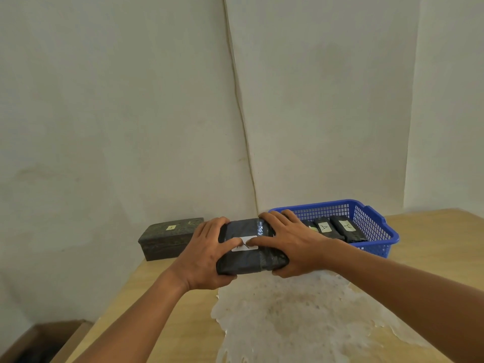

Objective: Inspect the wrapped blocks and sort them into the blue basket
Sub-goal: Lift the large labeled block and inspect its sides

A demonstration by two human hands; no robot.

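I hold a black wrapped block (248, 258) with a white label above the table, between both hands. My left hand (204, 255) grips its left end, thumb on the label. My right hand (293, 244) grips its right end, forefinger touching the label. The blue basket (377, 221) stands at the back right, just behind my right hand. Inside it lie three wrapped blocks (343, 227) side by side, each with a pale label marked with a letter. Another wrapped block (167, 238), dull and dark, lies at the table's back left corner with a small label on top.
The wooden table (432, 258) has a large whitish worn patch (301, 318) in front of me. White walls close the back. The table's left edge runs diagonally, with a brown box (39, 341) on the floor below it.
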